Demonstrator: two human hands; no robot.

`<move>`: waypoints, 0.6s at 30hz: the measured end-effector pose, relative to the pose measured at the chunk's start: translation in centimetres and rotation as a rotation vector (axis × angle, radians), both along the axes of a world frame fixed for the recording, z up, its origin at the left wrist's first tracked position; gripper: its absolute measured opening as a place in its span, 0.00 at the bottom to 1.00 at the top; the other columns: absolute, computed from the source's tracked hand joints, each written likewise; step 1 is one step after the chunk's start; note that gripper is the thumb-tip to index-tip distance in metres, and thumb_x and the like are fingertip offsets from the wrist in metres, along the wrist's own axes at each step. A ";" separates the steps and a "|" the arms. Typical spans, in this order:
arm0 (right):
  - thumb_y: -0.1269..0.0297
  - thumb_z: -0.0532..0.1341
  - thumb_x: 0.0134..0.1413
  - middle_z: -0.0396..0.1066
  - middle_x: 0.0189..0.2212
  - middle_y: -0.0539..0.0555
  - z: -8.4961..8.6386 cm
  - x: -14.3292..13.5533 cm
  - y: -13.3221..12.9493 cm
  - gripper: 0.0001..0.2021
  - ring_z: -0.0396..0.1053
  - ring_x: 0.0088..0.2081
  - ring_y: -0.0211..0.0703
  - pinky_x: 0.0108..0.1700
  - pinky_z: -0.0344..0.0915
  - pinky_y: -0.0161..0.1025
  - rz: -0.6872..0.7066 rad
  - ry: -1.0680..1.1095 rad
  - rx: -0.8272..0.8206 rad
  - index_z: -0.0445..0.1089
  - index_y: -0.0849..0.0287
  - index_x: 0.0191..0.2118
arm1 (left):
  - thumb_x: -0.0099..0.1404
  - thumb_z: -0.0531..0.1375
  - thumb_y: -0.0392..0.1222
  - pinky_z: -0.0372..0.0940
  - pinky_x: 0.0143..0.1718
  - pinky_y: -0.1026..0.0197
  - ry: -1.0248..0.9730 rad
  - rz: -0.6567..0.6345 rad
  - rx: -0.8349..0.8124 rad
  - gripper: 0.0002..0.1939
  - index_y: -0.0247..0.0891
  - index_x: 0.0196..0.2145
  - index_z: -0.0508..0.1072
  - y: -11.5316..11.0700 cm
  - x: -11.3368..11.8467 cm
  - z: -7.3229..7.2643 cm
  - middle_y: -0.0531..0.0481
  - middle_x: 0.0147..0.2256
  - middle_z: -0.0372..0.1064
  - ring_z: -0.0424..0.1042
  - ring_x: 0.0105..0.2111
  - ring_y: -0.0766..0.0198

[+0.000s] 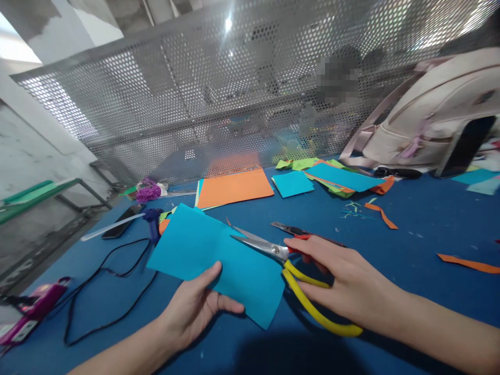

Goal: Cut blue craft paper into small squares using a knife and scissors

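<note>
A blue sheet of paper (195,245) is pinched in my left hand (195,304), the thumb lying on its top face and the fingers underneath. My right hand (344,276) grips scissors (278,251) with yellow and red handles. Their blades are slightly apart and reach over the upper edge of the blue sheet; whether one blade passes behind the paper is hard to make out. Just beyond the scissors a utility knife (291,229) lies on the blue table (375,323).
At the back lie orange sheets (234,188), a blue paper square (292,184) and a pile of coloured paper (346,176). A glue gun (153,221), phone (124,221), black cord (107,330) and purple yarn (148,191) are leftward. A backpack (437,114) stands right, before a perforated metal panel (187,88).
</note>
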State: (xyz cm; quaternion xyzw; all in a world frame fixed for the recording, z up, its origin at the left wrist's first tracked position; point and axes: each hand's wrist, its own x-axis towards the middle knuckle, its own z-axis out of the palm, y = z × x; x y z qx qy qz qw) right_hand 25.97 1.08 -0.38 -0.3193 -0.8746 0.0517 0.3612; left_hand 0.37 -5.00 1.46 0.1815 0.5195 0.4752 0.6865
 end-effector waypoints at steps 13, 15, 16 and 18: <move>0.67 0.63 0.50 0.76 0.40 0.55 0.1 -0.2 0.0 0.23 0.75 0.36 0.43 0.39 0.74 0.38 -0.036 -0.007 -0.082 0.68 0.57 0.54 | 0.66 0.62 0.41 0.77 0.29 0.55 0.015 0.006 0.002 0.18 0.27 0.50 0.70 -0.1 0.2 -0.2 0.36 0.38 0.79 0.78 0.21 0.55; 0.67 0.63 0.50 0.76 0.40 0.55 0.1 -0.2 -0.1 0.23 0.75 0.36 0.43 0.39 0.74 0.38 -0.029 -0.001 -0.090 0.68 0.57 0.54 | 0.66 0.61 0.41 0.77 0.29 0.55 0.015 0.006 -0.002 0.18 0.26 0.49 0.70 -0.1 0.2 -0.2 0.37 0.38 0.79 0.78 0.21 0.55; 0.67 0.63 0.50 0.76 0.40 0.55 0.1 -0.2 -0.1 0.23 0.76 0.37 0.43 0.39 0.74 0.38 -0.025 0.000 -0.099 0.69 0.57 0.54 | 0.66 0.61 0.41 0.77 0.29 0.55 0.015 0.006 -0.003 0.17 0.27 0.49 0.70 -0.1 0.2 -0.2 0.37 0.38 0.79 0.78 0.21 0.55; 0.67 0.63 0.50 0.77 0.42 0.55 0.0 -0.2 -0.1 0.23 0.76 0.38 0.43 0.40 0.74 0.38 -0.028 0.007 -0.127 0.69 0.56 0.54 | 0.67 0.60 0.41 0.76 0.28 0.55 0.012 0.008 0.000 0.16 0.27 0.48 0.70 -0.1 0.2 -0.1 0.37 0.38 0.79 0.78 0.21 0.55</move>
